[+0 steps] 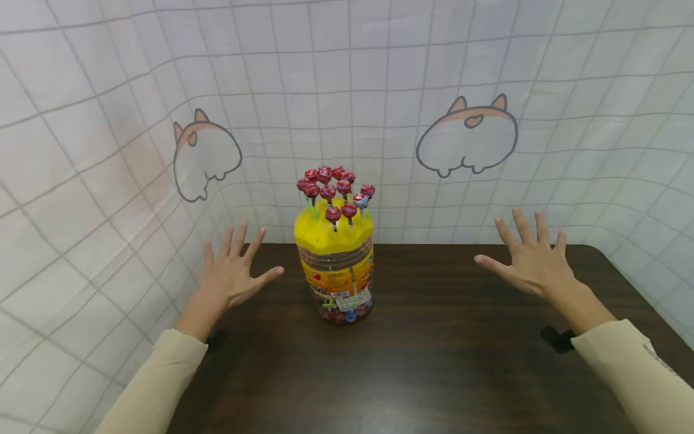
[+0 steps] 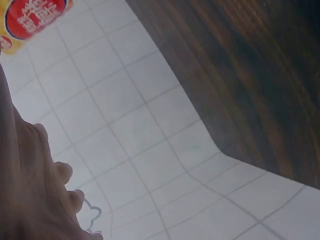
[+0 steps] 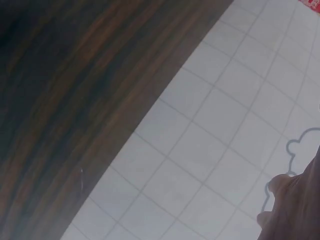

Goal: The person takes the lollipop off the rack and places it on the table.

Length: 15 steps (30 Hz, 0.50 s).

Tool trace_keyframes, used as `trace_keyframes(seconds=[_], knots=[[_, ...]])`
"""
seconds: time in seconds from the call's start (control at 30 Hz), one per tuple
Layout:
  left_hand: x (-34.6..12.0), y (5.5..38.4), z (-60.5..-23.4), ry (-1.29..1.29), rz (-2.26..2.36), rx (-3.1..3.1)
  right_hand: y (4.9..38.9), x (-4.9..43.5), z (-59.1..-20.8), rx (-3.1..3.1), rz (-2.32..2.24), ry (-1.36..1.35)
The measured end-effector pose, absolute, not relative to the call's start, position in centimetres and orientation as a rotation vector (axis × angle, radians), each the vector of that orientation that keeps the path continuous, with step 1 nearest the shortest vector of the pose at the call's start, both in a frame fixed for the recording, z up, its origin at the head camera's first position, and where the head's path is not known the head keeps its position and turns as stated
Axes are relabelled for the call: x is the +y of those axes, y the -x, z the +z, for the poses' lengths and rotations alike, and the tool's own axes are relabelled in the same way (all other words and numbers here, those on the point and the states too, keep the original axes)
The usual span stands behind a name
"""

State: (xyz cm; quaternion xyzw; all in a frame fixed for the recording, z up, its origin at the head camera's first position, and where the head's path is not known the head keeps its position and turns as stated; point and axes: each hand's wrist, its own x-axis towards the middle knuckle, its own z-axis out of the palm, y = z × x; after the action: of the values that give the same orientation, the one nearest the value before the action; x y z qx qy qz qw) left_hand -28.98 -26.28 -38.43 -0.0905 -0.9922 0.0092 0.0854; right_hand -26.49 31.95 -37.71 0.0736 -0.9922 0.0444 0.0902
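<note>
A clear plastic jar with a yellow lid stands upright on the table, left of centre in the head view. Several red-wrapped lollipops stick up out of the lid, and more sweets lie at the jar's bottom. To the jar's left, my left hand is spread with straight fingers, apart from it and holding nothing. Farther off on the right, my right hand is likewise spread and touches nothing. Each wrist view catches only part of its hand, the left and the right, at the frame's edge.
The dark wooden table ends at a white grid-patterned curtain behind it and along both sides. Cartoon animal shapes are printed on the curtain. A yellow and red printed patch shows in the left wrist view's corner.
</note>
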Motion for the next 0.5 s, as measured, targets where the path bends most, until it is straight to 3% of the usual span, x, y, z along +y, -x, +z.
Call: trace_keyframes(seconds=[0.5], knots=[[-25.0,26.6,-41.0,0.273,-0.079,-2.921,22.6,30.9,-39.6,-2.885,0.196,-0.260]])
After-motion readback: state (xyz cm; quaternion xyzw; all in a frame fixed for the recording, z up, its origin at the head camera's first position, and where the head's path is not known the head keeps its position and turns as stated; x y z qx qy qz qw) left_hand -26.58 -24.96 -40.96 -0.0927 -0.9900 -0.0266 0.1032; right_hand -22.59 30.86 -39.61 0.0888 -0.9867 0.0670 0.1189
